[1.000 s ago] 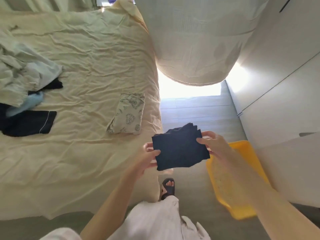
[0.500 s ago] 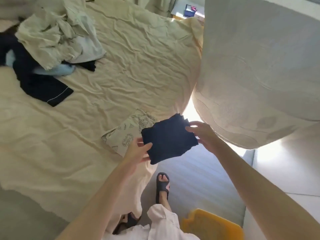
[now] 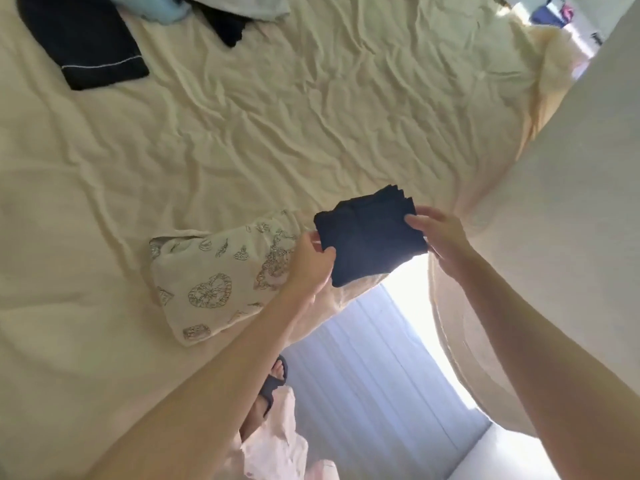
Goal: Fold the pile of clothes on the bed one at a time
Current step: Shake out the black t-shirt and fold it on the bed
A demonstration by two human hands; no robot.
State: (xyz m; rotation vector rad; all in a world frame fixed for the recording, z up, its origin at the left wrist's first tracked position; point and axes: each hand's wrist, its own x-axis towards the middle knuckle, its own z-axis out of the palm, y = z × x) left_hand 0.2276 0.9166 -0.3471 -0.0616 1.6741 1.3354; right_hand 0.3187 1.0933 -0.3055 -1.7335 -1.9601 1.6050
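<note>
A small folded navy garment [image 3: 370, 237] hangs in the air over the bed's near edge. My left hand [image 3: 311, 261] pinches its left edge and my right hand [image 3: 438, 233] pinches its right edge. Just left of it a folded cream garment with heart prints [image 3: 214, 282] lies flat on the wrinkled cream bedsheet [image 3: 277, 116]. The unfolded pile shows at the top left: a dark navy piece with white piping [image 3: 86, 43], a light blue piece [image 3: 166, 8] and a pale one [image 3: 249, 5], mostly cut off by the frame.
A large pale rounded cushion or mattress edge [image 3: 554, 237] rises at the right. Grey floorboards [image 3: 374, 393] run between it and the bed. My sandalled foot [image 3: 273, 379] stands on the floor below my arms.
My hands have carried the folded navy garment left from above the floor and yellow basket to the bed's edge, beside the printed folded garment. The view has swung towards the bed.
</note>
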